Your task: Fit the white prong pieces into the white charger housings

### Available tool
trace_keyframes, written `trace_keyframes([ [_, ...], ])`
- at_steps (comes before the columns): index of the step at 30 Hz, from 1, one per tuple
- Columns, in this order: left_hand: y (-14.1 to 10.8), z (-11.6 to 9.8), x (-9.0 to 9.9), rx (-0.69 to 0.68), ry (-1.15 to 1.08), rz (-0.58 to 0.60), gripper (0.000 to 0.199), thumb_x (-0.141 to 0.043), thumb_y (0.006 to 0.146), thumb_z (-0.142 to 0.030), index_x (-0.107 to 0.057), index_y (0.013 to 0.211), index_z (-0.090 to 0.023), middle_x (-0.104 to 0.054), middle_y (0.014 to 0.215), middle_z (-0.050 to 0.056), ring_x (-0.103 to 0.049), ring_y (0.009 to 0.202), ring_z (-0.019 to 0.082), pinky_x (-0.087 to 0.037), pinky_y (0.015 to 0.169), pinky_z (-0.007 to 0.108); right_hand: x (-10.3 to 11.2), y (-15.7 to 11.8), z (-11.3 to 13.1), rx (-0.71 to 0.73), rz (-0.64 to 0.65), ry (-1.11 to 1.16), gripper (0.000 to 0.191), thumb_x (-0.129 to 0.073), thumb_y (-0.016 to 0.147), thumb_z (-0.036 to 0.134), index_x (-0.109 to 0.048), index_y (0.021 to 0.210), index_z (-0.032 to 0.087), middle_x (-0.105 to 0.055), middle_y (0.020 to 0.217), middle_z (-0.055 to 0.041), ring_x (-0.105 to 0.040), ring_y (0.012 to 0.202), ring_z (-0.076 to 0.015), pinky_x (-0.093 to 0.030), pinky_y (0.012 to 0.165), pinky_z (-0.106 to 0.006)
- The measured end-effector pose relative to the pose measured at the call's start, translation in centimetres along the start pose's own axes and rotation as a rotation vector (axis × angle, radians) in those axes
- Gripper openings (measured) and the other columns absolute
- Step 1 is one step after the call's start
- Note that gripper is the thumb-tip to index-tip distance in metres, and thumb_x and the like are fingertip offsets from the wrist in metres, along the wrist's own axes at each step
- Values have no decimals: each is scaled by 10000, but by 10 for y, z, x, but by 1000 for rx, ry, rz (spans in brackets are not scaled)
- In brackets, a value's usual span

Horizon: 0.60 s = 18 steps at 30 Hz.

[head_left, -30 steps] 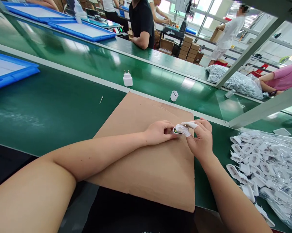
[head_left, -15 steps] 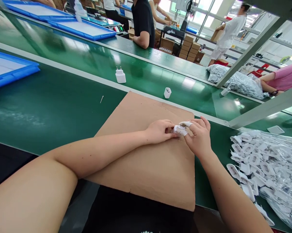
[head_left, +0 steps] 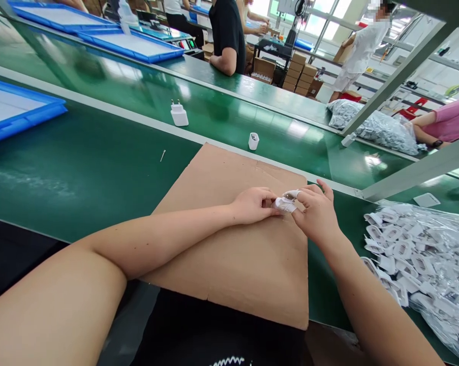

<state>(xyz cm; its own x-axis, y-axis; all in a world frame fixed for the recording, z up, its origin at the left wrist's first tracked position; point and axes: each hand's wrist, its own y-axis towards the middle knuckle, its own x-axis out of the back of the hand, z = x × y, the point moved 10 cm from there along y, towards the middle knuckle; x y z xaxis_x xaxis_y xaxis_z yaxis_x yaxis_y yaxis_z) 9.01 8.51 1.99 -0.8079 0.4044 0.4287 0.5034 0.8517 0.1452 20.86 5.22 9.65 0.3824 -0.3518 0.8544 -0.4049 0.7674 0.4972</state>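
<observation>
Over the right part of a brown cardboard sheet (head_left: 229, 254), my two hands meet at a small white charger housing (head_left: 278, 203). My left hand (head_left: 254, 205) grips its left end between thumb and fingers. On the other side, my right hand (head_left: 315, 211) pinches it with thumb and index finger, both wrapped in white finger covers; the other fingers are raised. Those fingers hide much of the housing. To the right lies a clear plastic bag (head_left: 442, 254) with many similar white housings, some spilling out at its mouth.
A white plug charger (head_left: 180, 115) and another white charger (head_left: 253, 141) stand on the green belt (head_left: 217, 119) beyond the pale rail. A small metal pin (head_left: 162, 155) lies left of the cardboard. A blue-rimmed tray (head_left: 23, 119) is at far left. Co-workers are across the line.
The chargers on the belt have shifted left and slightly farther away. Both my hands keep their hold on the housing with hardly any movement.
</observation>
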Motion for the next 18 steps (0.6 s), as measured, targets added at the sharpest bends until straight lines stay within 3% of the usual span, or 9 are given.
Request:
trace_keyframes([
  [6, 2, 2, 3, -1, -9, -48, 274, -802, 797, -469, -782, 897, -214, -667, 856, 6, -575, 729, 140, -439, 656, 273, 1, -5, -6, -79, -71, 34, 125, -621, 835, 240, -733, 867, 284, -772, 833, -11, -701, 918, -260, -294, 1191, -589],
  [10, -1, 3, 2, 20, 22, -67, 333, -797, 788, -503, -795, 985, -234, -672, 875, 0, -567, 717, 134, -437, 645, 267, -13, -15, -20, -202, -99, 171, 186, -617, 878, 327, -752, 992, 270, -788, 919, -26, -718, 962, -258, -293, 1203, -604],
  [13, 7, 6, -1, 50, 54, -18, 372, -778, 798, -525, -790, 1030, -234, -711, 909, 9, -599, 735, 146, -464, 662, 271, -16, -22, -40, -341, -73, 286, 406, -689, 855, 490, -724, 1172, 239, -772, 1157, -98, -687, 1145, -313, -397, 1145, -592],
  [16, 35, 15, 11, 95, 109, -46, 332, -779, 808, -467, -776, 1008, -201, -744, 940, 34, -643, 786, 168, -489, 712, 282, 7, -44, -49, -383, -22, 226, 685, -679, 879, 574, -570, 1452, 213, -617, 1463, -185, -573, 1344, -364, -459, 1100, -565],
  [18, 63, 25, 33, 132, 173, -143, 297, -796, 803, -423, -760, 988, -193, -755, 964, 43, -661, 826, 177, -496, 744, 280, 33, -76, -46, -352, 17, 28, 691, -616, 932, 575, -503, 1521, 233, -503, 1580, -188, -469, 1446, -396, -384, 1163, -608],
])
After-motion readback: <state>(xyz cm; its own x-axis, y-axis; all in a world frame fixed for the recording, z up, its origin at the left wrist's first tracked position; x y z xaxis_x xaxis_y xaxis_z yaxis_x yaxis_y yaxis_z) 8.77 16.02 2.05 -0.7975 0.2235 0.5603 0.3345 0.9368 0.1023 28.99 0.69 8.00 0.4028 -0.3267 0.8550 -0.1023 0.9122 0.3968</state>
